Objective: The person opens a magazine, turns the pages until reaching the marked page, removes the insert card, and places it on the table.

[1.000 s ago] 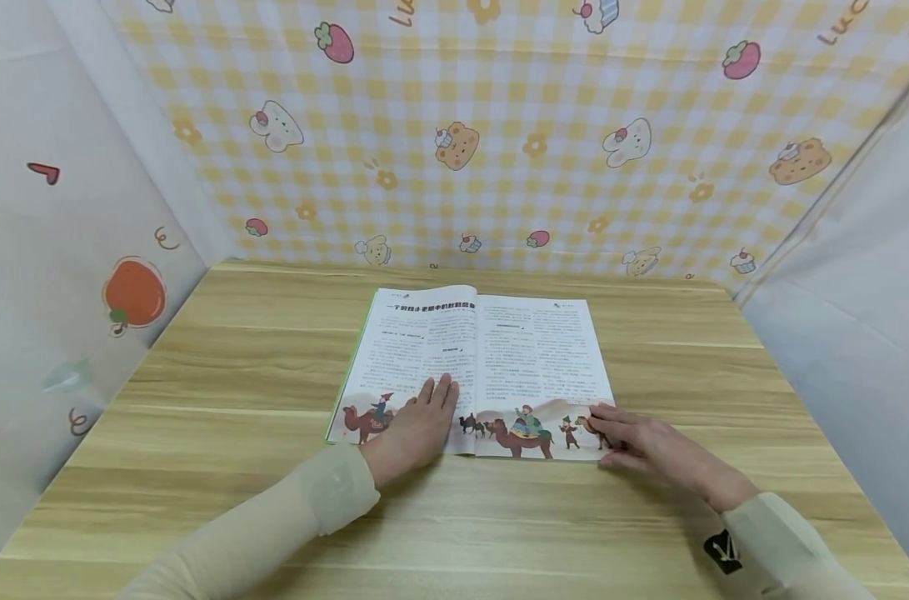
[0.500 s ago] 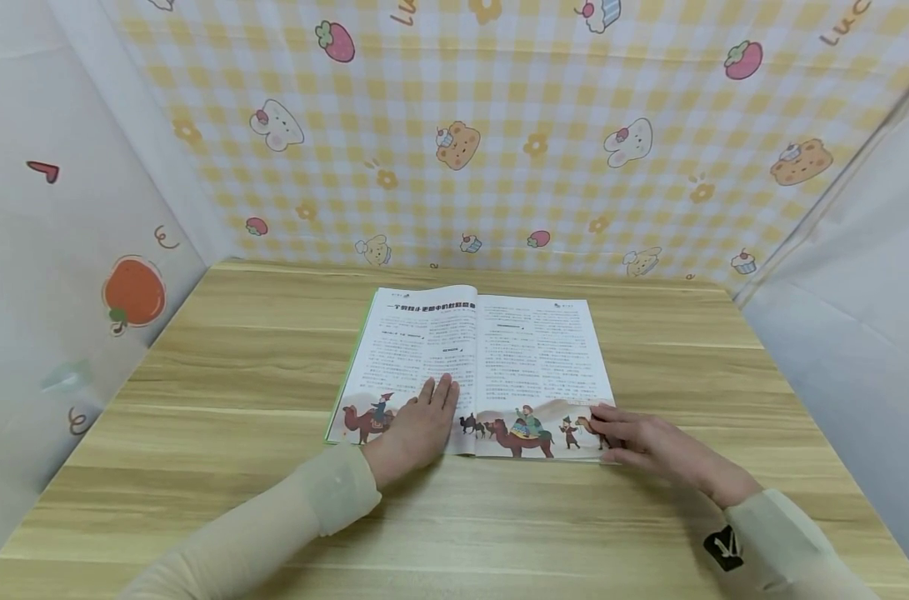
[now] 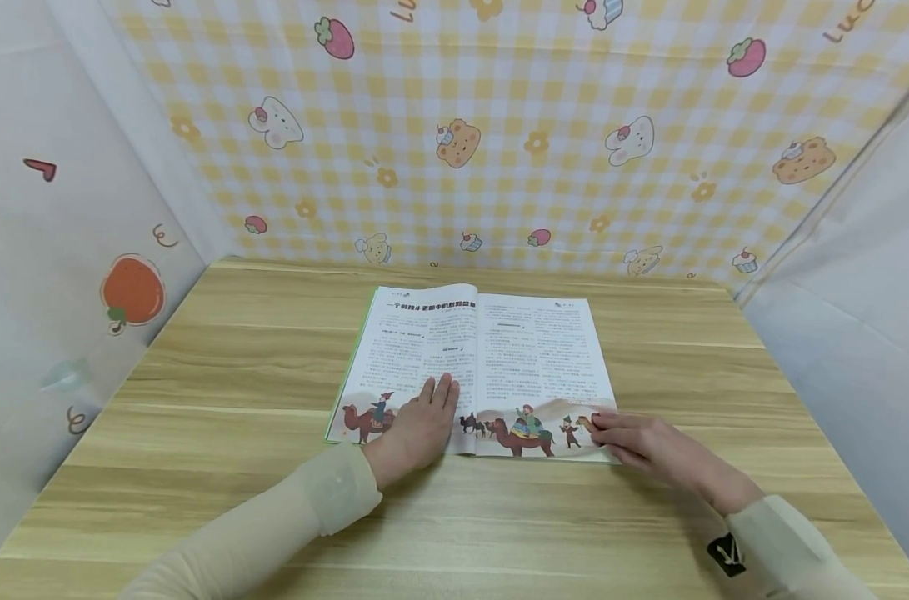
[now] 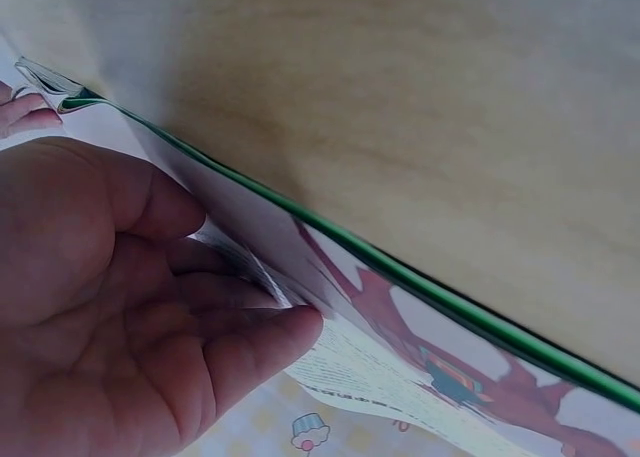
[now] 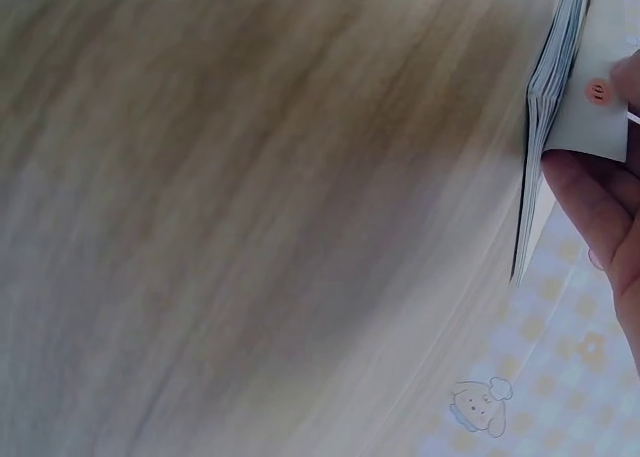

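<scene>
On the far left is a white wall (image 3: 57,275) with a big red fruit (image 3: 132,290) on it. Next comes a pale sleeve (image 3: 274,521). The book (image 3: 475,358) lies open in the middle of the desk (image 3: 244,358). Its left page (image 3: 409,358) has a dark title at the top and a brown camel (image 3: 360,422) at the bottom. The left hand (image 3: 415,429) is loose, with its fingers laid out straight on this page near the fold. Behind the book is a yellow check cloth (image 3: 499,196) with bears and strawberries. The right page (image 3: 544,350) has lots of small words and a bigger camel (image 3: 525,442) below them. The right hand (image 3: 660,454) pinches the near right corner of this page, and the right wrist view shows that corner (image 5: 585,127) bent up off the pages under it. Then comes the other sleeve (image 3: 787,542), which has a black patch (image 3: 726,556), and last a plain white wall (image 3: 859,275).
</scene>
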Demonstrator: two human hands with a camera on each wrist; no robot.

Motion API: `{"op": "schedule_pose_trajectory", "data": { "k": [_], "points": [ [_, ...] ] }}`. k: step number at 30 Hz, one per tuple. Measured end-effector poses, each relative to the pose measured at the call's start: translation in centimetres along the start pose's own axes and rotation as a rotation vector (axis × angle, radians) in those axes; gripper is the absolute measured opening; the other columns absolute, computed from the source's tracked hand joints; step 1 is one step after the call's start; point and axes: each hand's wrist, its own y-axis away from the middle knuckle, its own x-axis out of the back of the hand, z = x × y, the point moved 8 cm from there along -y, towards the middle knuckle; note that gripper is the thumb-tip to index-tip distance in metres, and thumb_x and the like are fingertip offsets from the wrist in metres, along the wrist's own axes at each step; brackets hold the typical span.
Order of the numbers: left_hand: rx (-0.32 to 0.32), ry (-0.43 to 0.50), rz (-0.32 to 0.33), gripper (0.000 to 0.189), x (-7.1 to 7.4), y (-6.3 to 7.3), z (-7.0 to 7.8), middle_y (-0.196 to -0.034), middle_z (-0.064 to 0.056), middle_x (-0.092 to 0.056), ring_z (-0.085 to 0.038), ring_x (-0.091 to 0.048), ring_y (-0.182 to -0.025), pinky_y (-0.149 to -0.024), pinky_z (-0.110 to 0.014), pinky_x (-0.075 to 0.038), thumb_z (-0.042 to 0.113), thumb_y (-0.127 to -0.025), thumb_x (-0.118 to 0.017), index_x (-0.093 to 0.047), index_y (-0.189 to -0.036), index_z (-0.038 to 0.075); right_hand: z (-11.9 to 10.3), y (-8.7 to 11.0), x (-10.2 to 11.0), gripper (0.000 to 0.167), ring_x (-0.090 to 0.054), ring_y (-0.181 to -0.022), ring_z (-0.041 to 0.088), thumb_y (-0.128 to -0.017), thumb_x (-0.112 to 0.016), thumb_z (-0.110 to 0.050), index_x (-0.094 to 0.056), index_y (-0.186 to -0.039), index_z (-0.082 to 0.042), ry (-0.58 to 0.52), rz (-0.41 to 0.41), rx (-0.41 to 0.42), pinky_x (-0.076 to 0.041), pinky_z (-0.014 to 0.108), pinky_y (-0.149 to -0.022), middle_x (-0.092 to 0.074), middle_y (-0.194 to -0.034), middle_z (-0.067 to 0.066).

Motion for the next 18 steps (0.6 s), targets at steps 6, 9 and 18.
{"op": "schedule_pose_trajectory", "data": {
  "k": [6, 9, 18],
  "points": [
    [-0.003, 0.024, -0.015, 0.051, 0.07, -0.06, -0.12, -0.154, -0.014, -0.024, -0.030, -0.032, -0.138, -0.093, -0.032, -0.050, 0.017, -0.100, -0.040, -0.027, -0.147, 0.001, -0.26, 0.06, -0.22, 0.037, -0.064, -0.103, 0.030, -0.072, -0.074, 0.003, -0.071, -0.107, -0.007, 0.032, -0.018, 0.004, -0.055, 0.041, -0.078, -0.066, -0.116, 0.014],
    [-0.011, 0.060, -0.015, 0.051, 0.24, -0.01, -0.21, -0.154, -0.015, -0.024, -0.031, -0.032, -0.138, -0.095, -0.033, -0.048, 0.015, -0.099, -0.040, -0.027, -0.147, 0.001, -0.39, 0.16, -0.24, 0.037, -0.064, -0.103, 0.031, -0.073, -0.073, 0.003, -0.070, -0.108, -0.007, 0.042, -0.028, -0.001, -0.054, 0.042, -0.078, -0.066, -0.116, 0.014],
    [-0.052, 0.166, 0.007, 0.053, 0.90, 0.21, -0.43, -0.155, -0.017, -0.018, -0.032, -0.022, -0.142, -0.111, -0.037, -0.031, 0.014, -0.100, -0.038, -0.023, -0.148, -0.001, -0.58, 0.74, 0.34, 0.042, -0.064, -0.103, 0.027, -0.072, -0.071, 0.001, -0.068, -0.113, -0.008, 0.104, 0.029, -0.020, -0.054, 0.038, -0.080, -0.066, -0.118, 0.010]
  ]
}}
